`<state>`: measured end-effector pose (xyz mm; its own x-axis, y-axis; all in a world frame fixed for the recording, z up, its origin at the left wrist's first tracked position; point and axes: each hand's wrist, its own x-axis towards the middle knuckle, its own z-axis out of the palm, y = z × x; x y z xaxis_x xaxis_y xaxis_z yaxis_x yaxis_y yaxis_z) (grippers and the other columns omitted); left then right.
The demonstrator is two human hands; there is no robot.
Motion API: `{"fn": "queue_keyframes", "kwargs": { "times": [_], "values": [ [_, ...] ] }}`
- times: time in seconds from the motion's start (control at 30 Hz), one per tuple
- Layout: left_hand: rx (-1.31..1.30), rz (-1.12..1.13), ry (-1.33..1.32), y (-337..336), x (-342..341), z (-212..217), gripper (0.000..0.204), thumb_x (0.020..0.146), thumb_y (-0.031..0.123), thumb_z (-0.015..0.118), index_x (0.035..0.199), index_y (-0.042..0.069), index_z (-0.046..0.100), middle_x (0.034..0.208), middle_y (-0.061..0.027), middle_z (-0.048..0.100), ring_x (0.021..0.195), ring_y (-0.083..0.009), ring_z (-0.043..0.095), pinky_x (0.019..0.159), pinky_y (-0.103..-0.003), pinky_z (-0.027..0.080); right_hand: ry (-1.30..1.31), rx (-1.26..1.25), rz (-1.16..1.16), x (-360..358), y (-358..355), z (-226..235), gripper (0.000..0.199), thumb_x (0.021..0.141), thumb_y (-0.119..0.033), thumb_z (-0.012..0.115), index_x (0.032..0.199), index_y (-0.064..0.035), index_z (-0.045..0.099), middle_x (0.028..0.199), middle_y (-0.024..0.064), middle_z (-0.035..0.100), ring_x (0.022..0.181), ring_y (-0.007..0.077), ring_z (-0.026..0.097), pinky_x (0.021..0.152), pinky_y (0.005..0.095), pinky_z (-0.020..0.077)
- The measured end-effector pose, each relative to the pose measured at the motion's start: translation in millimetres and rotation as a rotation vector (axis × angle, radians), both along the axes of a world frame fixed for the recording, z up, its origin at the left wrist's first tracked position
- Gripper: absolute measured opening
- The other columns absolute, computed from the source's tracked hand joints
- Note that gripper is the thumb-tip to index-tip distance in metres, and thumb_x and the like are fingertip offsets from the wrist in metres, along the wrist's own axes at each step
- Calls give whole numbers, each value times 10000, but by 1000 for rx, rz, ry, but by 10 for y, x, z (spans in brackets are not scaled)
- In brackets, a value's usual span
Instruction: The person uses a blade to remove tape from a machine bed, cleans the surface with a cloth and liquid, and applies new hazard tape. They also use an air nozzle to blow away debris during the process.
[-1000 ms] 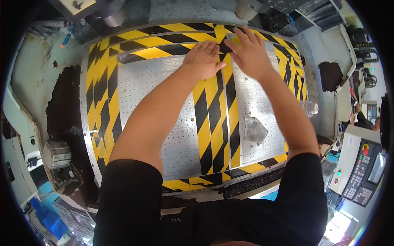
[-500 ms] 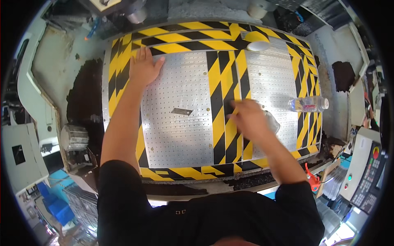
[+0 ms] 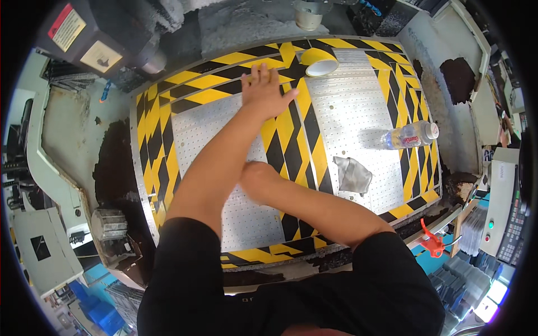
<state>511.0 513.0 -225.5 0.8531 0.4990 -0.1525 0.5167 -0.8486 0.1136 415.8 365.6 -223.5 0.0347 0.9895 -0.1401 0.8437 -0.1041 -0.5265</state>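
Note:
My left hand (image 3: 262,96) lies flat with fingers spread on the yellow-and-black striped tape near the far edge of the perforated metal plate (image 3: 204,126). My right hand (image 3: 259,182) reaches across beneath the left forearm, over the plate; its fingers are hidden and smeared by motion, so whatever it may hold does not show. The small flat blade seen earlier is out of sight in that area. A roll of striped tape (image 3: 323,68) rests at the far end of the middle strips (image 3: 287,148), right of my left hand.
A crumpled grey cloth (image 3: 354,176) lies on the plate's right part. Beyond it a clear plastic bottle (image 3: 411,136) lies on its side. A dark machine head (image 3: 106,36) hangs at the far left, and a control panel (image 3: 509,215) stands at the right.
My left hand has moved right along the far tape to the middle strips. My right hand has swung left from the middle strips to beneath my left forearm. The view has shifted.

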Motion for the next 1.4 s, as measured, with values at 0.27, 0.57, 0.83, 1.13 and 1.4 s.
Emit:
{"fn": "queue_keyframes", "kwargs": {
  "times": [0.27, 0.57, 0.83, 1.13, 1.4],
  "values": [
    [35, -39, 0, -82, 111, -20, 934, 902, 752, 367, 1569, 113, 232, 1644, -137, 160, 1524, -317, 118, 1201, -573, 108, 65, 89, -608, 1278, -825, 445, 160, 927, -210, 595, 965, -57, 570, 837, 190, 681, 772, 402, 671, 689, 493, 531],
    [-54, -220, 52, 277, -594, 32, 704, 970, 636, 361, 1556, 251, 310, 1649, -96, 171, 1525, -312, 122, 1224, -481, 83, -197, 489, -729, 1857, 274, -158, 258, 905, -194, 588, 1097, -29, 635, 802, 215, 697, 718, 404, 681, 681, 483, 552],
    [201, 23, -91, 924, -1883, -246, 677, 996, 569, 380, 1533, 159, 347, 1619, -126, 250, 1505, -305, 195, 1223, -456, 142, -255, 366, -687, 1889, 487, -234, 336, 899, -212, 594, 1188, -51, 653, 941, 205, 709, 813, 385, 689, 755, 461, 560],
    [235, 67, -31, 870, -1852, -200, 697, 998, 595, 340, 1542, 159, 328, 1622, -107, 248, 1507, -281, 194, 1230, -431, 133, -301, 289, -682, 1914, 592, -166, 330, 902, -202, 574, 1171, -35, 665, 960, 210, 711, 834, 389, 691, 783, 469, 554],
    [221, 75, -34, 865, -1851, -210, 704, 997, 597, 349, 1542, 152, 326, 1623, -104, 246, 1510, -276, 185, 1231, -426, 134, -317, 313, -676, 1880, 570, -184, 331, 892, -196, 575, 1141, 8, 652, 922, 219, 711, 838, 386, 693, 781, 463, 555]
  ]
}}
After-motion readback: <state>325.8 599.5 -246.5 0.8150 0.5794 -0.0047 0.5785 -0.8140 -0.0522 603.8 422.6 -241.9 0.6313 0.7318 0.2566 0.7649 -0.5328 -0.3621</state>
